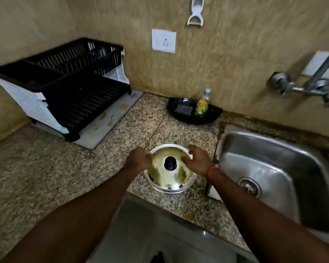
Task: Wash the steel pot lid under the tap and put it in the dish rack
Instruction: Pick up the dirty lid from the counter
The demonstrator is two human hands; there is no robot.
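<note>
While the left hand [139, 158] curls its fingers at the left rim of the steel pot lid [166, 180], hiding whether they clamp it, the right hand [197, 158] rests spread, lightly bent fingers on the right rim without closing round it. The lid lies knob-up, smeared yellowish, near the countertop's [46, 168] front edge, just left of the sink [273, 149]. Bare granite stretches from it to the dish rack [74, 88] in the back-left corner. At the back edge a soap bottle [202, 104] stands in a black tray [213, 114], its yellow-green label too blurred to read. The tap [311, 88] juts from the wall above the sink.
</note>
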